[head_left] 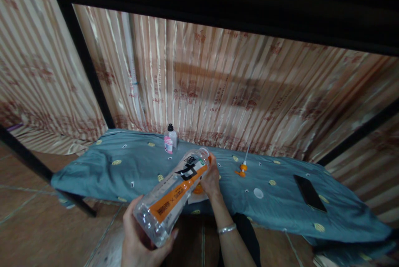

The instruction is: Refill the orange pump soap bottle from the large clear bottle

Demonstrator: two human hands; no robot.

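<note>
A large clear plastic bottle with an orange and white label is tilted in front of me, its neck up and to the right. My left hand is wrapped round its base. At the neck end, my right hand has its fingers closed against the bottle, partly hidden behind it. Below the right hand, an orange and white object shows only in part, so its kind is unclear. An orange pump head with a pale tube lies on the bed to the right.
A small clear bottle with a black cap stands at the back of the blue-green bed. A round whitish disc and a dark phone-like slab lie to the right. Black frame posts and an overhead beam surround the bed; a curtain hangs behind.
</note>
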